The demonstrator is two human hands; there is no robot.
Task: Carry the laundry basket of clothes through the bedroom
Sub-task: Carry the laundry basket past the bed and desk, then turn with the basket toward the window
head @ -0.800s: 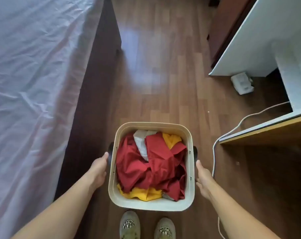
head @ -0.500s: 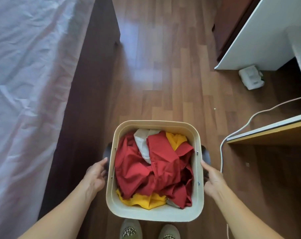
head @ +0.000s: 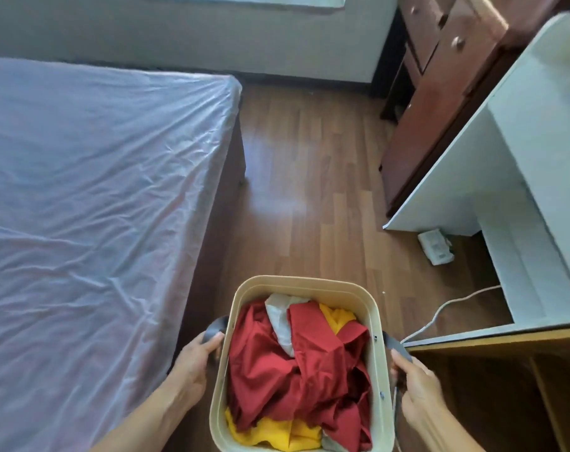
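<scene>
Curling around the grey side handles, the fingers (head: pixel 211 340) of the left hand (head: pixel 192 363) and right hand (head: pixel 419 391) grip the laundry basket (head: pixel 304 283) between them, its long axis pointing ahead along the floor (head: pixel 309 177) beside the bed's (head: pixel 97 190) right edge.

The basket (head: pixel 304 283) is looking like smooth, matt plastic; the clothes (head: pixel 296 370) inside are showing as soft, crumpled cloth; the floor (head: pixel 313 197) is shining like glossy wood; the bed (head: pixel 91 197) is wearing a wrinkly, slightly shiny cover.
</scene>
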